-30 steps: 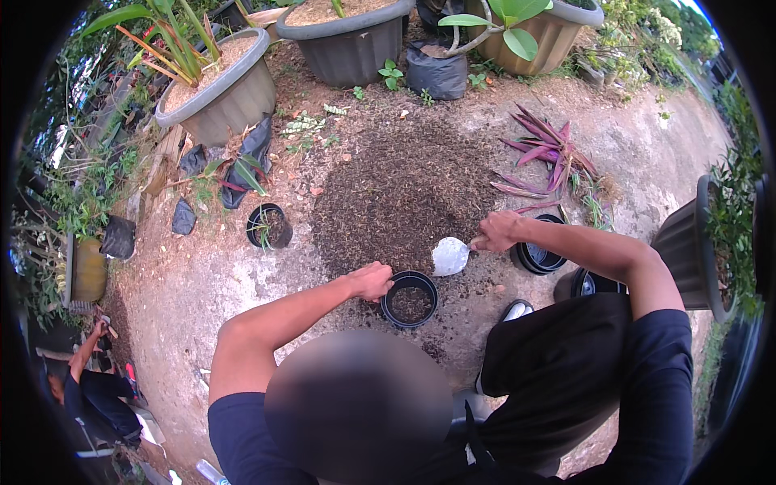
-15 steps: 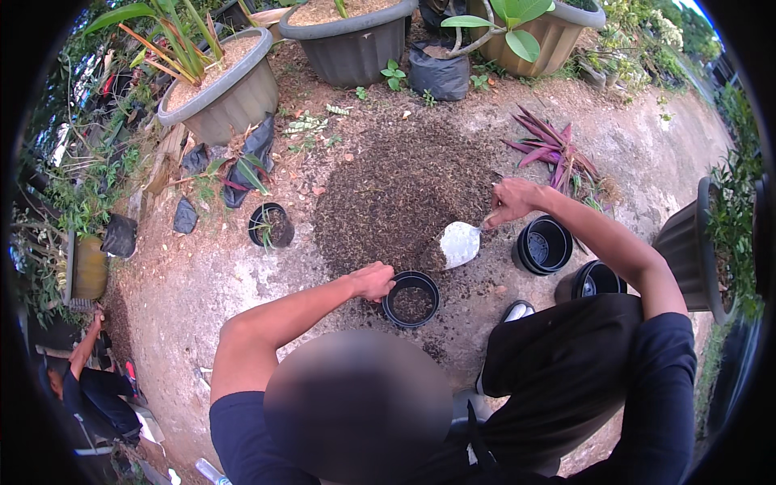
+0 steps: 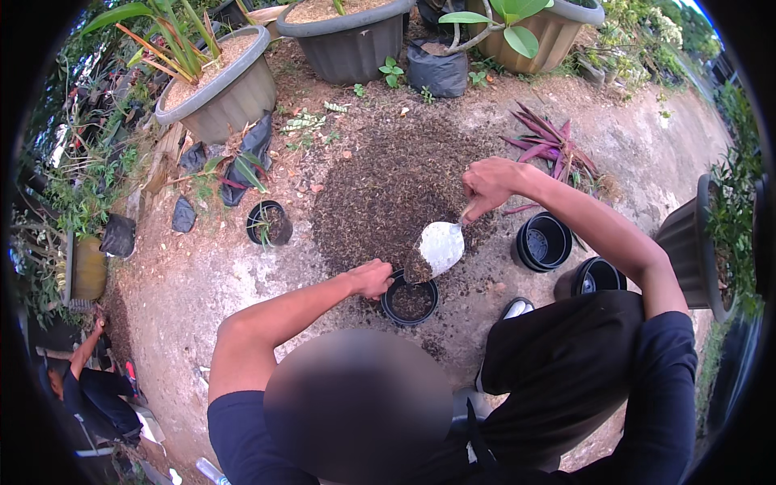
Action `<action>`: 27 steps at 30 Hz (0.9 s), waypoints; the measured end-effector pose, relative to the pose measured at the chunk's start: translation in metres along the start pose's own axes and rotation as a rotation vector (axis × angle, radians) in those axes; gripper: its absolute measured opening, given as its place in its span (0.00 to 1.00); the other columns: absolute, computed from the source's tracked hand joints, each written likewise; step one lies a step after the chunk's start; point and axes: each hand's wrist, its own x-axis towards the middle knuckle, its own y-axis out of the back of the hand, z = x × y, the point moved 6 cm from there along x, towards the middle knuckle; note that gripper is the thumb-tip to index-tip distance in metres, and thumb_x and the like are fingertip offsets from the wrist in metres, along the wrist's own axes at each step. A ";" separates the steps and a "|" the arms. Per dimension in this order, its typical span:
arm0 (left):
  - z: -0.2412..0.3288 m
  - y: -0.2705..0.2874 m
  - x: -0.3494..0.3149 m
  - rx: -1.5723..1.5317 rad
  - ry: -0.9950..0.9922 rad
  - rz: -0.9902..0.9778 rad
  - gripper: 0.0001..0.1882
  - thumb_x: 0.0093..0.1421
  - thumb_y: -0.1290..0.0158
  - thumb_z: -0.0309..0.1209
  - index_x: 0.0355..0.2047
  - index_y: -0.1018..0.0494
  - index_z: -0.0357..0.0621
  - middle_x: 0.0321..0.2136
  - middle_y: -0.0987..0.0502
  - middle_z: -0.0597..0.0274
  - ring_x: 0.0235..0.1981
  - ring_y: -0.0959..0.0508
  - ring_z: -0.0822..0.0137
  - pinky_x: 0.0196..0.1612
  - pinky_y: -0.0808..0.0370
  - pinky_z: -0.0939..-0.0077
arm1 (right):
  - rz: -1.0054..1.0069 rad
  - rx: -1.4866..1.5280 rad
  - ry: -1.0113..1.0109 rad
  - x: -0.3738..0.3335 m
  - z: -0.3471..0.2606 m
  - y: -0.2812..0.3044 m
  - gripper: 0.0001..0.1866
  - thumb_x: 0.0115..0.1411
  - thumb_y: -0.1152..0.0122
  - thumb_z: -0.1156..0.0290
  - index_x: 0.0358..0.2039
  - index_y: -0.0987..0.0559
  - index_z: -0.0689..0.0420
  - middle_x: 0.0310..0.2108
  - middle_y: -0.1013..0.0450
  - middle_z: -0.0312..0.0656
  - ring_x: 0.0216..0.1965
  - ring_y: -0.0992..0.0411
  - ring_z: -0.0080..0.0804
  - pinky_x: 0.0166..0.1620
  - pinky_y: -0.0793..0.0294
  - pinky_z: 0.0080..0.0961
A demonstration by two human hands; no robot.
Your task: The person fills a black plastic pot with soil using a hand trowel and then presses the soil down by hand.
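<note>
My left hand (image 3: 373, 280) grips the rim of a small black plant pot (image 3: 410, 318), which stands upright on the ground with some dark soil inside. In my right hand (image 3: 490, 184) is the handle of a trowel (image 3: 444, 246) with a pale, worn blade. Soil lies on the blade's front end, which hangs over the far rim of the pot. Behind both hands spreads a wide heap of dark, loose soil (image 3: 388, 178).
Black empty pots (image 3: 543, 242) stand by my right knee. A potted seedling (image 3: 269, 224) is left of the heap, uprooted purple plants (image 3: 554, 145) to its right. Large planters (image 3: 346, 40) line the back. Another person (image 3: 97, 388) sits at far left.
My right hand has moved left with the trowel, bringing the loaded blade from the heap's near edge to above the pot. My left hand stays on the rim.
</note>
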 end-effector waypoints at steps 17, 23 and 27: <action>-0.006 -0.007 0.006 0.000 -0.055 0.024 0.21 0.68 0.55 0.34 0.23 0.23 0.30 0.19 0.18 0.50 0.27 0.15 0.53 0.40 0.18 0.59 | -0.020 -0.437 0.065 0.007 -0.166 -0.002 0.08 0.61 0.41 0.66 0.30 0.13 0.48 0.31 0.18 0.36 0.35 0.18 0.36 0.32 0.23 0.33; -0.004 -0.006 0.001 -0.034 -0.012 0.002 0.22 0.69 0.55 0.34 0.24 0.24 0.30 0.19 0.18 0.51 0.26 0.15 0.55 0.39 0.18 0.60 | 0.069 -0.404 -0.004 -0.003 -0.140 0.014 0.07 0.58 0.39 0.65 0.31 0.14 0.49 0.31 0.18 0.38 0.35 0.18 0.37 0.33 0.23 0.34; -0.003 -0.005 0.000 -0.049 -0.028 0.012 0.22 0.69 0.54 0.35 0.24 0.23 0.31 0.19 0.18 0.50 0.26 0.15 0.55 0.39 0.19 0.61 | -0.135 -0.370 -0.215 -0.003 -0.094 0.041 0.14 0.53 0.35 0.57 0.31 0.14 0.54 0.30 0.18 0.44 0.36 0.17 0.41 0.36 0.20 0.38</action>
